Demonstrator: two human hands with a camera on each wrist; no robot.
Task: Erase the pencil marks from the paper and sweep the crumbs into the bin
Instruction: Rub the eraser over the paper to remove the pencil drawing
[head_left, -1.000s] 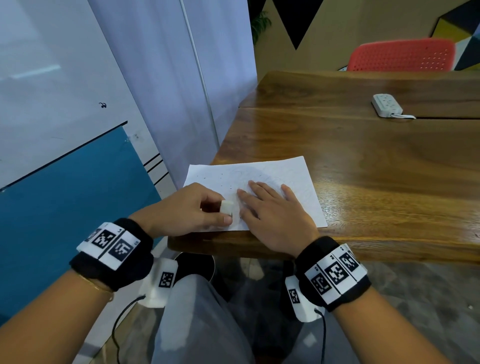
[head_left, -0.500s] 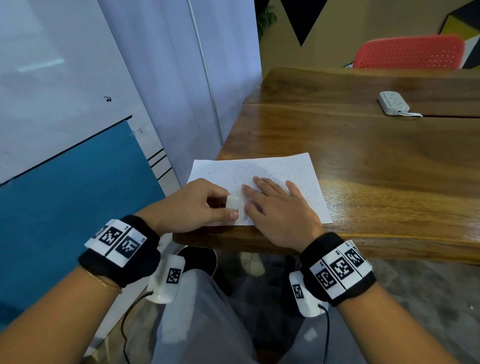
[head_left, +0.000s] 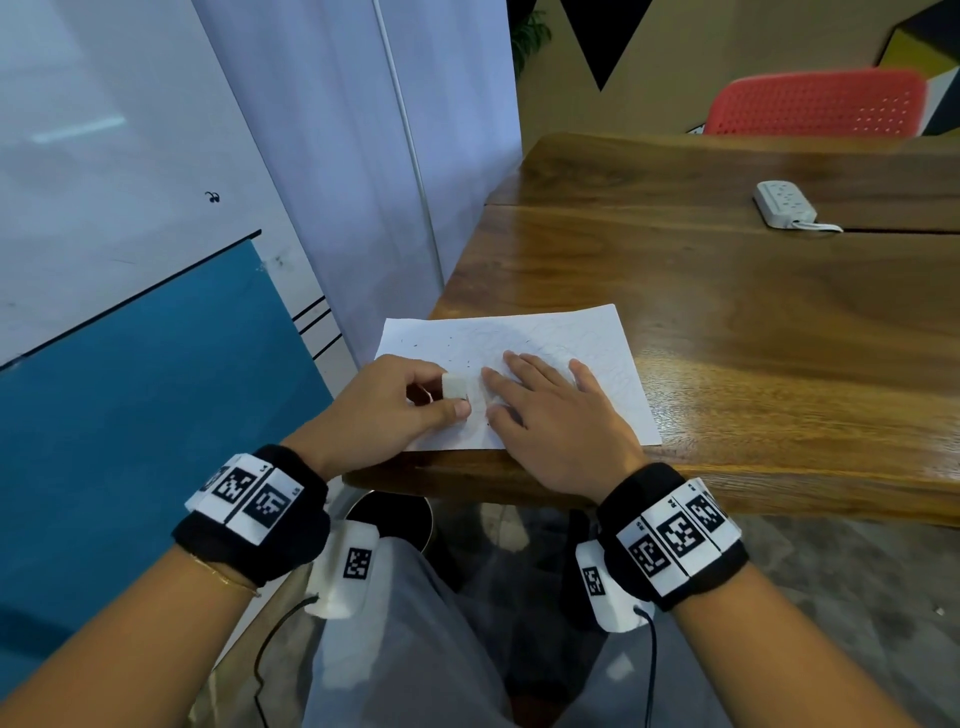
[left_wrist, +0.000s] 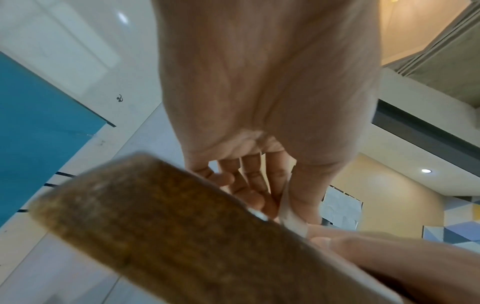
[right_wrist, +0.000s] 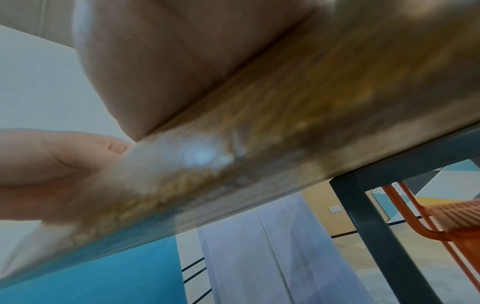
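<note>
A white sheet of paper (head_left: 587, 338) lies at the near left corner of the wooden table (head_left: 727, 312), with faint pencil lines and several dark eraser crumbs (head_left: 441, 348) on its left part. My left hand (head_left: 384, 410) pinches a small white eraser (head_left: 455, 387) and holds it down on the paper. My right hand (head_left: 550, 410) lies flat beside it, fingers spread, pressing the sheet. Under the table edge, between my knees, sits a round dark bin (head_left: 400, 519). In the left wrist view my left hand (left_wrist: 259, 185) has its fingers curled over the table edge (left_wrist: 182, 236).
A white power strip (head_left: 784, 203) lies far back on the table, and a red chair (head_left: 815, 104) stands behind it. A white and blue wall panel (head_left: 156, 338) runs along the left. In the right wrist view dark table legs (right_wrist: 371, 236) show.
The view has drifted a little. My left hand with the eraser has shifted slightly up the paper; my right hand stays flat on the sheet.
</note>
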